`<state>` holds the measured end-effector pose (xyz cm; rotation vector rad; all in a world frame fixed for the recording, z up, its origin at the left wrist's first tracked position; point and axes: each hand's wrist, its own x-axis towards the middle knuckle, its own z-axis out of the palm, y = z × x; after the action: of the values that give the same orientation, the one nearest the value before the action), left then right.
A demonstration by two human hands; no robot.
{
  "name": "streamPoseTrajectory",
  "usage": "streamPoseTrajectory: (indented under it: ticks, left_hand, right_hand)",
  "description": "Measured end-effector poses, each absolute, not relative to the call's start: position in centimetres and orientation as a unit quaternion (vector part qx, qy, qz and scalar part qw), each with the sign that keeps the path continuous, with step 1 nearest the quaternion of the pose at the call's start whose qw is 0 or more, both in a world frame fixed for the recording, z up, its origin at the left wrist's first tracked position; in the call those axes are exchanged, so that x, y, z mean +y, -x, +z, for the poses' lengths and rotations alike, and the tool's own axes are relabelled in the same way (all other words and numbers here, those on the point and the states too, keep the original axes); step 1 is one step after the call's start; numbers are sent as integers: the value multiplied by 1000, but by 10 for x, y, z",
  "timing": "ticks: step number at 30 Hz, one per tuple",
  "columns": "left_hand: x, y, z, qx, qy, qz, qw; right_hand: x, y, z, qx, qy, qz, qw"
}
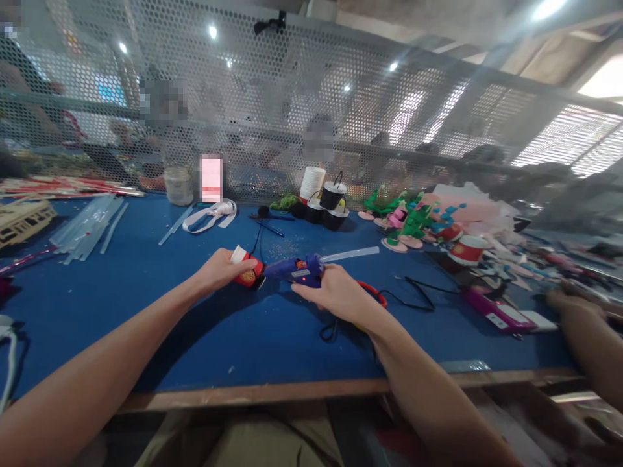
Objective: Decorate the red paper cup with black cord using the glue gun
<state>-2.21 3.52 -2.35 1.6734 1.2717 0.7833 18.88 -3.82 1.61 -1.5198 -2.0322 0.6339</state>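
In the head view, the right hand (337, 290) grips a purple-blue plastic glue gun (294, 271) over a flat blue tabletop (272, 344). Left of the gun, the left hand (220, 268) holds a small red-and-white cup (248, 279). Beyond the gun stands a grey perforated metal screen (272, 84); higher, white lamps (549, 8) shine.

The glue gun (294, 270) looks like smooth plastic, its stick (351, 254) glossy and translucent. The cup (249, 277) looks like paper, the screen (272, 84) perforated metal, the table (204, 350) matt, its edge (263, 394) wood.
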Motion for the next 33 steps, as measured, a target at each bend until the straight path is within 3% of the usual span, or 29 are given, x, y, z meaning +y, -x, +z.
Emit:
streamPoseTrajectory:
  ticks: [12, 33]
  left_hand:
    - [33, 20, -21, 509, -665, 336, 432]
    - [32, 24, -14, 470, -704, 281, 453]
  right_hand:
    - [-37, -189, 15, -783, 545, 163, 251]
    - [-24, -194, 15, -725, 598, 237, 246]
